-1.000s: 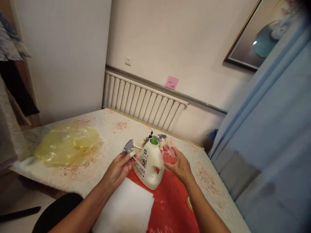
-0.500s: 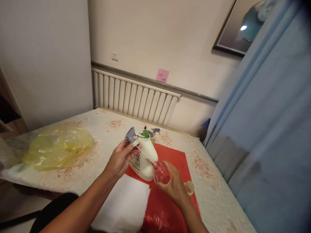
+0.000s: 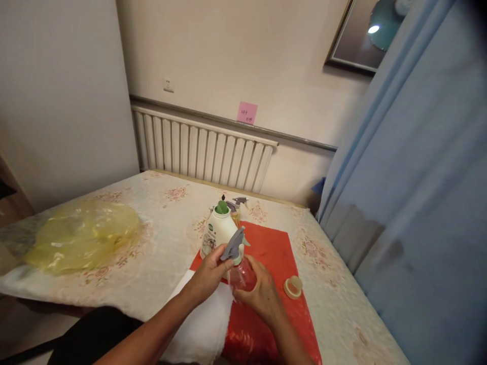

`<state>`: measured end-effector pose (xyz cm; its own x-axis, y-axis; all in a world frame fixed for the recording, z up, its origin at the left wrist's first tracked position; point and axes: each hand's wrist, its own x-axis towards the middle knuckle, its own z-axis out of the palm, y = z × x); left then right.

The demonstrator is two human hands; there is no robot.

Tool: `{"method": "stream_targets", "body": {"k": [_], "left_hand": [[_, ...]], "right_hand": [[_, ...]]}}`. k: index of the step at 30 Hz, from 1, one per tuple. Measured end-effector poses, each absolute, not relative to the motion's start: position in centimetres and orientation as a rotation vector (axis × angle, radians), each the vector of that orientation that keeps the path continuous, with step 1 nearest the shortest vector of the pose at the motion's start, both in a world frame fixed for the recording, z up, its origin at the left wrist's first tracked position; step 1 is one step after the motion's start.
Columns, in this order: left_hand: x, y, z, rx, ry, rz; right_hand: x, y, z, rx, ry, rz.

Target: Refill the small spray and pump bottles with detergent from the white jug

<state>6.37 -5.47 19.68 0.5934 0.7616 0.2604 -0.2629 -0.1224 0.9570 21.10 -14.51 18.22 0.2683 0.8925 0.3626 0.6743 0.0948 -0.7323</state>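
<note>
Both hands have come together since the earlier frames: the grey spray head (image 3: 233, 247), held up and away from the pink bottle (image 3: 242, 276) a second ago with its tube dangling, now sits on the bottle's neck. The left hand (image 3: 208, 276) is clenched round the spray head from the left, thumb and fingers pinching its base. The right hand (image 3: 262, 296) grasps the pink bottle from below and the right, holding it tilted a little just above the red mat (image 3: 274, 248). Judging from how the two parts meet, the tube is already down inside the bottle and the head is being seated or turned onto the neck; whether it is screwed tight cannot be told.

Behind the hands the white jug (image 3: 216, 230) with its green cap stands upright at the far left corner of the mat, no longer between the hands. A second sprayer (image 3: 238, 203) shows just behind it. A small round cap (image 3: 292, 287) lies on the mat to the right of the right hand. A white cloth (image 3: 201, 324) lies under the left forearm, and a yellow bag (image 3: 81, 235) rests well apart on the left of the table (image 3: 167, 213).
</note>
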Motion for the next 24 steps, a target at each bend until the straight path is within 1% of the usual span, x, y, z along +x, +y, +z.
{"method": "stream_targets", "body": {"k": [5, 10, 15, 18, 20, 24], "left_hand": [[6.3, -5.2, 19.4, 1.513, 0.444, 0.89], [6.8, -5.0, 18.6, 1.418, 0.372, 0.84], [7.4, -5.0, 17.8, 1.373, 0.393, 0.827], [7.1, -4.5, 15.3, 1.411, 0.55, 0.897], [6.3, -3.9, 12.7, 1.517, 0.718, 0.9], [4.0, -2.7, 7.2, 1.78, 0.907, 0.914]], "right_hand": [[21.1, -14.7, 17.8, -1.617, -1.396, 0.442], [21.3, -14.7, 16.9, -1.574, -1.34, 0.53], [22.6, -14.3, 15.4, -1.543, -1.281, 0.502], [24.6, -13.5, 14.5, -1.598, -1.204, 0.468], [26.2, -12.5, 14.0, -1.629, -1.15, 0.427], [29.3, -9.6, 12.8, -1.606, -1.09, 0.379]]}}
